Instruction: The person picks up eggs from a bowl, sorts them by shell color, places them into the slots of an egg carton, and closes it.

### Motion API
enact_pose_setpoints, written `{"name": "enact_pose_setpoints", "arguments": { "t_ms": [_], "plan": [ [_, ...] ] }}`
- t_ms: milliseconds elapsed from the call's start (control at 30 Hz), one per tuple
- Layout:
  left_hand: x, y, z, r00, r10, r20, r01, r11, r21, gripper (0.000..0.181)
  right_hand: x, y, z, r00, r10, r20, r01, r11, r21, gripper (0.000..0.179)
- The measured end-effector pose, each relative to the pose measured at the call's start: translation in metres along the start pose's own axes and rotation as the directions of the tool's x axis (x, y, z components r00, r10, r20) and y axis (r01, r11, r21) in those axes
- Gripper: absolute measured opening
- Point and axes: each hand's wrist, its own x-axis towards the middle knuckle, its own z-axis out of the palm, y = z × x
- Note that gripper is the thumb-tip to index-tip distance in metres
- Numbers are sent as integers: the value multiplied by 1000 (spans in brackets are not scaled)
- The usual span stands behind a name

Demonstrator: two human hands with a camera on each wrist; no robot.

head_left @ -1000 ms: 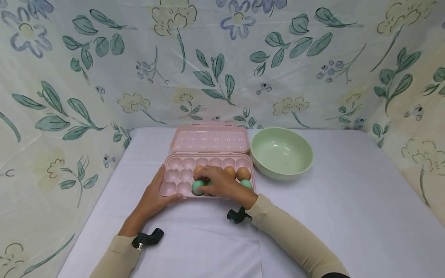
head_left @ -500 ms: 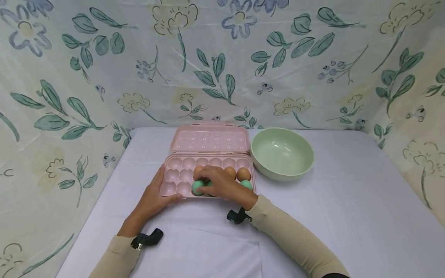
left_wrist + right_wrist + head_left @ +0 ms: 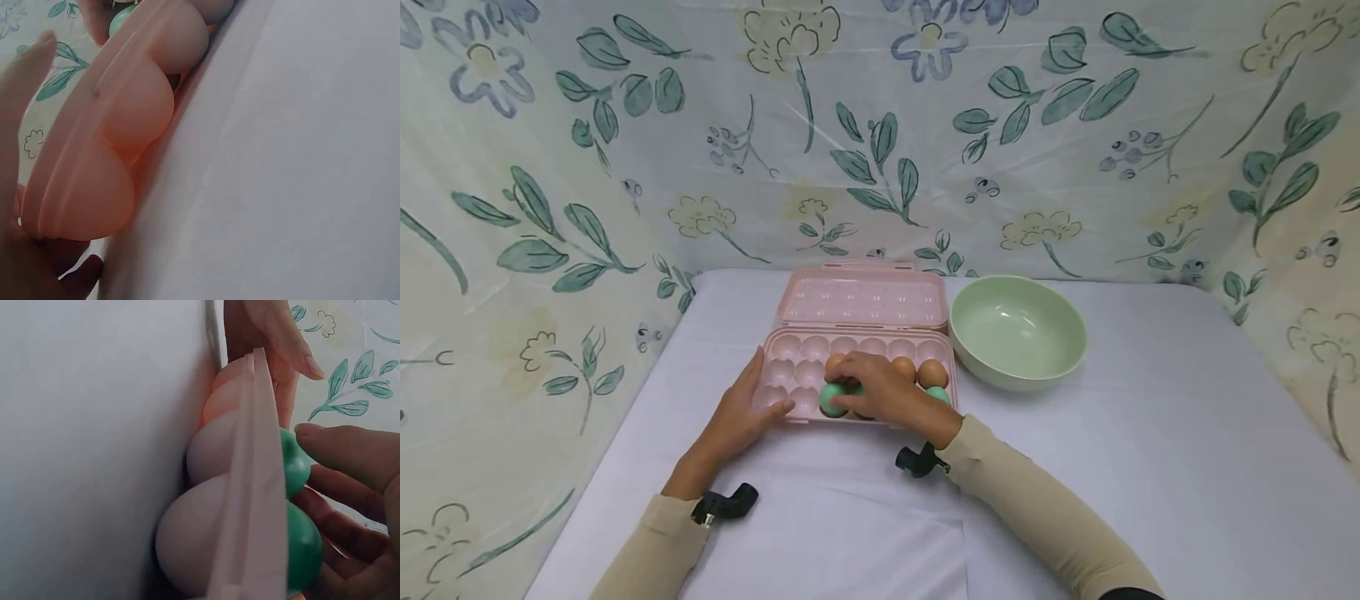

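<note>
A pink egg carton (image 3: 786,419) lies with its lid (image 3: 862,300) folded back. My left hand (image 3: 737,417) grips its left end, thumb over the near rim and fingers along the side; the left wrist view shows fingertips (image 3: 84,275) curled around the end. Over the near row, my right hand (image 3: 880,390) pinches a green egg (image 3: 832,400) seated in its cup, the thumb (image 3: 331,447) against it in the right wrist view. Another green egg (image 3: 304,550) sits beside it, partly hidden by this hand. Brown eggs (image 3: 933,373) occupy the middle row, some covered by the hand.
To the carton's right, close beside it, stands a light green bowl (image 3: 1018,333) with nothing in it. A white cloth (image 3: 850,533) covers the table, and a floral curtain (image 3: 880,125) rises behind it and at both sides.
The head view has shifted slightly, so the scene sits a little further right. Both hands keep their places on the carton and the green egg.
</note>
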Motion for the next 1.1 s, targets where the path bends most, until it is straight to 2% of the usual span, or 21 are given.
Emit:
{"name": "enact_pose_setpoints", "arguments": {
  "t_ms": [100, 200, 333, 467, 733, 833, 933, 1100],
  "plan": [
    [6, 6, -10, 999, -35, 10, 35, 999, 33, 85, 2, -2, -7, 1000, -3, -11, 3, 999, 38, 26],
    [17, 14, -26, 996, -70, 47, 67, 996, 64, 75, 5, -4, -19, 999, 19, -39, -16, 996, 89, 25],
    [38, 24, -48, 992, -81, 94, 75, 995, 71, 77, 9, -3, -41, 990, 115, -77, -103, 985, 136, 29],
    [62, 31, -65, 990, -92, 108, 87, 995, 50, 79, 15, 3, -61, 970, 206, -128, -189, 973, 136, 32],
    [108, 42, -78, 984, -148, 93, 146, 989, 37, 84, 31, 17, -88, 932, 273, -239, -253, 961, 109, 38],
    [123, 45, -80, 984, -156, 85, 153, 987, 42, 85, 36, 23, -96, 907, 333, -256, -308, 942, 136, 44],
    [135, 47, -81, 980, -179, 83, 177, 984, 38, 87, 43, 32, -102, 874, 407, -266, -374, 912, 169, 51],
    [152, 48, -81, 964, -240, 113, 244, 969, -23, 91, 53, 43, -113, 786, 557, -267, -509, 829, 231, 60]
  ]
}}
